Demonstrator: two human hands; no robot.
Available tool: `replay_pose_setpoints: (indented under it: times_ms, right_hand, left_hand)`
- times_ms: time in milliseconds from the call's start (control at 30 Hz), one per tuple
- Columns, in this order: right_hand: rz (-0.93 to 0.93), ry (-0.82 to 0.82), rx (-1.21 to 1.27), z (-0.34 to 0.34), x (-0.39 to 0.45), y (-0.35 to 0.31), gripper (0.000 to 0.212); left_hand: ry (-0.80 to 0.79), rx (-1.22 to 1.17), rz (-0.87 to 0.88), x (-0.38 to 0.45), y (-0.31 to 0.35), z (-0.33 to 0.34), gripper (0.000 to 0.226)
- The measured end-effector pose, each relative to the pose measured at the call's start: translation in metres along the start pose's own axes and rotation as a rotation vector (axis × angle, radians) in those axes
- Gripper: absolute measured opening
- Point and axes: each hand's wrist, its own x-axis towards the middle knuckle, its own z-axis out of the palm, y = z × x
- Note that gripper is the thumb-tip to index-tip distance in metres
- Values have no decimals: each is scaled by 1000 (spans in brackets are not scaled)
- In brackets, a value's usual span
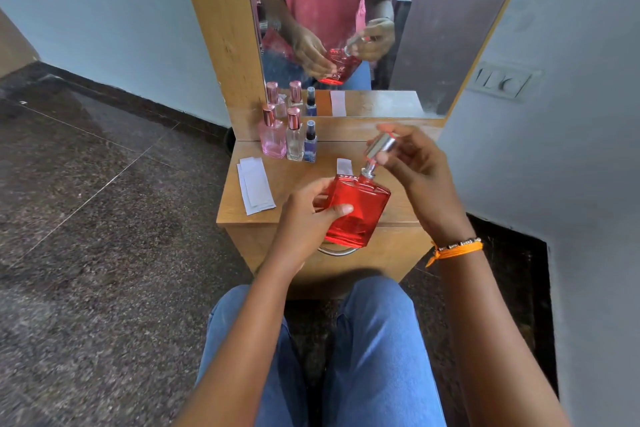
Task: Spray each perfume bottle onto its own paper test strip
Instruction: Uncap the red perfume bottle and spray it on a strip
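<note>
Both hands are busy above the wooden worktop (287, 184). The left hand (308, 215) grips the red perfume bottle (360, 211) around its flat body, thumb lying across the near face, and holds it tilted in the air over the worktop's front edge, clear of the surface. The right hand (412, 163) pinches the silver cap (381, 146) between thumb and fingertips just above the bottle's bare spray nozzle (369, 170); the cap is off the nozzle and angled. An orange thread bracelet (457, 250) circles the right wrist.

Just behind the red bottle, one white paper test strip (344, 166) lies on the worktop, partly hidden by the bottle's shoulder. Well to the left of the red bottle, a small stack of test strips (255, 185) lies near the worktop's left edge. Behind and left of the red bottle, three capped bottles stand in a row: a pink bottle (271, 137), a clear bottle (295, 137) and a small blue spray bottle (310, 142). A mirror (433, 28) rises behind them.
</note>
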Motion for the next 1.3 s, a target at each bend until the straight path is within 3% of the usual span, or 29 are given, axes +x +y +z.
replay_pose_setpoints:
  times_ms: [167, 333, 600, 700, 900, 1133, 1300]
  right_hand:
    - [82, -134, -34, -1, -6, -7, 36]
    - [79, -161, -6, -3, -2, -16, 38]
    - [37, -187, -231, -1, 0, -19, 38]
    - [64, -205, -167, -5, -2, -19, 38]
    - [87, -131, -97, 0, -4, -18, 38]
    - [45, 205, -152, 20, -13, -14, 37]
    - [175, 43, -70, 5, -23, -3, 53]
  left_hand:
    - [-10, -98, -9, -7, 2, -1, 38]
    - [-60, -223, -14, -5, 5, -3, 35]
    - [-11, -108, -3, -6, 4, -1, 38]
    - [-64, -120, -1, -6, 4, -5, 39]
    - [-65, -250, -21, -8, 4, 2, 36]
    - [91, -209, -20, -11, 6, 18, 36]
    - [120, -106, 20, -8, 12, 17, 33]
